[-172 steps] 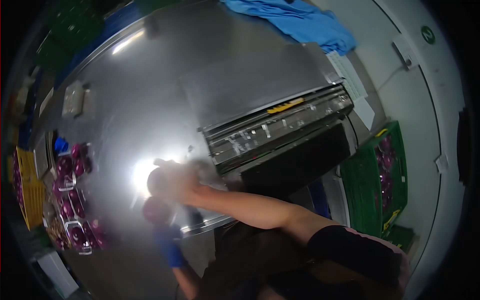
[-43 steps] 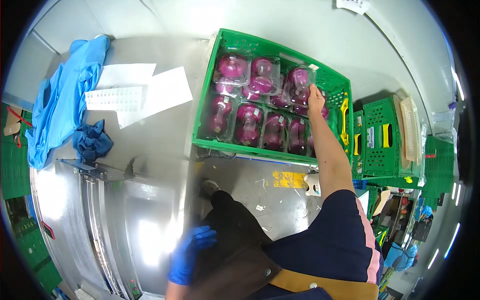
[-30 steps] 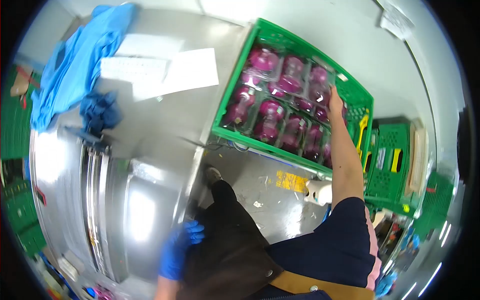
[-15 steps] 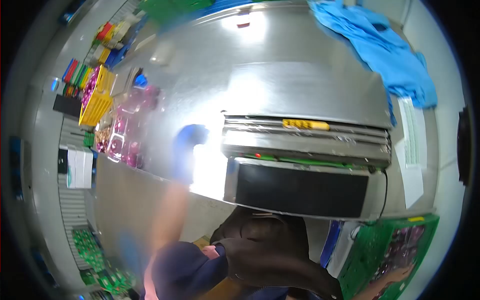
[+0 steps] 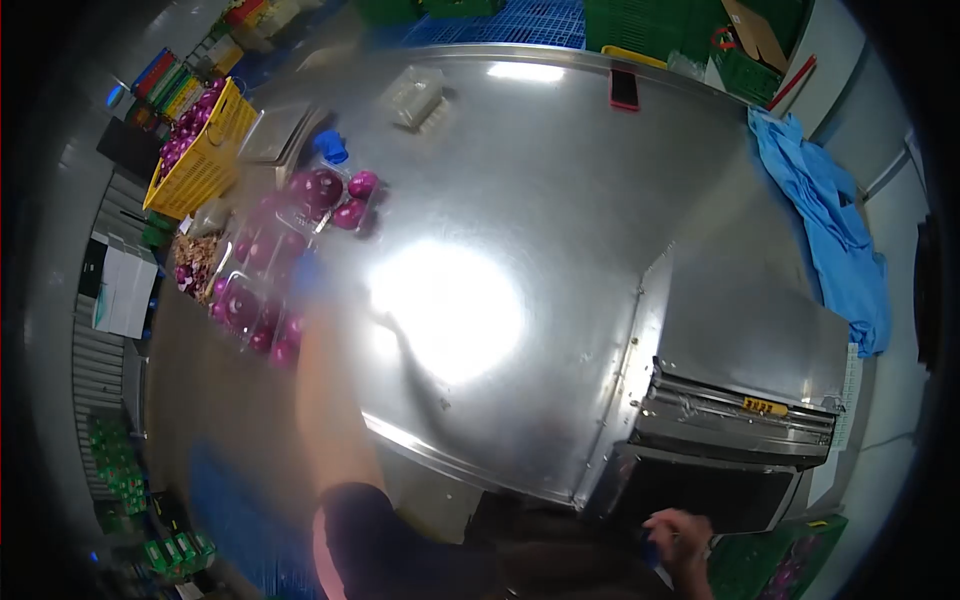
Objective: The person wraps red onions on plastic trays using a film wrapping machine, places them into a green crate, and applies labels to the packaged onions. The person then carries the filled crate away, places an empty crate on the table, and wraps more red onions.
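Step, prob.: handling onion packs (image 5: 322, 188). L hand (image 5: 308, 272) is hovering, blurred, beside them; packs are lying on table (image 5: 560, 200) by its fingers, contact unclear, can't tell grip. Next move's prob. calling for gentle hold on one. R hand (image 5: 680, 535) is hanging nr panel (image 5: 705, 485), fingers curling, contents unclear.

The one camera here sits on the person's head, looking forward and steeply down across the metal desk (image 5: 560, 230). Its wide, dark-rimmed view catches the left hand (image 5: 309, 272) and right hand (image 5: 682, 537) from close above and reaches past the far edge to green crates (image 5: 640, 25).
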Demonstrator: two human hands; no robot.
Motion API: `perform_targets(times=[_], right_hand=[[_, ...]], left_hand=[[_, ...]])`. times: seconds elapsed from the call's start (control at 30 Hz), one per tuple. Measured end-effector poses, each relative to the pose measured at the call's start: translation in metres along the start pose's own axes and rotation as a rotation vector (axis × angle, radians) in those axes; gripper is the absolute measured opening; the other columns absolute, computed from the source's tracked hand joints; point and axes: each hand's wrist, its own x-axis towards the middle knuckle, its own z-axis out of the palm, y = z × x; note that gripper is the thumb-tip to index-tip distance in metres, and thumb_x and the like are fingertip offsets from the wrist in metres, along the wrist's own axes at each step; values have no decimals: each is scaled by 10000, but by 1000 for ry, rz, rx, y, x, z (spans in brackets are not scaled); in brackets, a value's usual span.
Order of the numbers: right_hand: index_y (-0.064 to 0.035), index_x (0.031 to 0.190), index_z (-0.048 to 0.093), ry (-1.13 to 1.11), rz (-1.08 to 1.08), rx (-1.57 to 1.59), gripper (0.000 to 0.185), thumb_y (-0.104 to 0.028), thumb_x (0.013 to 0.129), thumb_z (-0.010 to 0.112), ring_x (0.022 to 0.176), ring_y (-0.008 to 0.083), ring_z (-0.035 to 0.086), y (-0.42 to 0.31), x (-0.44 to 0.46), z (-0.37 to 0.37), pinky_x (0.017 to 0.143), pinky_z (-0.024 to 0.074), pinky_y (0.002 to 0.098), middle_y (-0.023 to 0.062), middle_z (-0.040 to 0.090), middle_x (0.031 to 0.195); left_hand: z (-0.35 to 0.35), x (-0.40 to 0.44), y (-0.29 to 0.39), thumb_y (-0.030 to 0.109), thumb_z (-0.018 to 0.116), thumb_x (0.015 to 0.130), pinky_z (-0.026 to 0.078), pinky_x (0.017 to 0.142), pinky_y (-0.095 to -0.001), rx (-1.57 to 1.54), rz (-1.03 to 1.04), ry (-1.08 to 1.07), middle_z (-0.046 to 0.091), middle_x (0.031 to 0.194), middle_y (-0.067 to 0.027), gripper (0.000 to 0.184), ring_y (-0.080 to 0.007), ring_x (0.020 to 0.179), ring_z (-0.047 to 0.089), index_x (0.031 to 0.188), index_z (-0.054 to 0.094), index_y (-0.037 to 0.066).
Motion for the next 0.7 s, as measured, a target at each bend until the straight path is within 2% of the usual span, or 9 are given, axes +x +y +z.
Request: perform_targets(times=[0.03,0.1,0.17,0.27,0.3,0.4,0.5,0.6,0.7], right_hand=[[-52,850,635,-184,50,-30,152,64,767,582,533,135,652,-5,6,11,491,505,248,54,681,675],[-51,891,658,-277,126,73,104,-7,798,644,592,147,677,-5,15,39,535,522,249,56,696,713],[-55,915,672,-344,248,102,100,-41,816,661,639,156,687,-1,18,57,573,531,260,74,699,740],[-60,930,683,-425,377,61,97,-67,834,664,683,159,690,8,23,73,609,532,273,90,697,760],[-61,932,684,-444,389,47,97,-71,839,663,694,160,690,14,25,77,616,531,277,94,696,764],[-49,927,682,-388,408,29,94,-86,843,662,668,157,678,17,29,85,610,525,282,88,688,745],[-35,912,679,-363,424,32,86,-72,838,655,654,162,672,14,30,85,603,522,288,92,682,736],[-25,897,676,-346,417,35,77,-54,834,643,652,172,672,9,41,85,607,522,294,96,677,729],[-18,896,673,-348,386,22,80,-53,838,630,661,181,676,0,45,85,617,524,298,100,674,728]], left_hand=[[2,24,-11,193,590,884,479,567,-309,151,-19,9,588,951,-87,268,-182,701,555,1086,600,17],[3,57,-8,154,617,858,455,512,-290,-494,-410,15,550,821,-37,171,-140,636,512,991,584,52],[36,94,-80,140,630,846,454,510,-292,-257,-93,91,535,813,-33,159,-140,631,506,975,568,70],[56,136,-134,100,636,829,487,557,-301,-70,98,4,553,868,-41,219,-170,651,528,1035,563,97],[57,135,-125,94,633,827,495,569,-303,-21,102,-35,554,883,-41,236,-179,655,533,1052,560,103],[44,97,-21,177,591,862,521,666,-381,970,223,-255,626,902,-107,195,-198,797,600,1007,619,49],[28,74,47,260,549,897,547,762,-459,1384,342,-456,698,920,-173,302,-217,940,667,963,678,-4],[27,98,-71,192,505,904,538,833,-477,944,488,-370,688,884,-147,263,-240,902,658,921,674,-9],[28,88,-148,20,468,837,489,932,-507,2006,1090,-73,626,896,-105,228,-253,899,610,1008,618,24]])
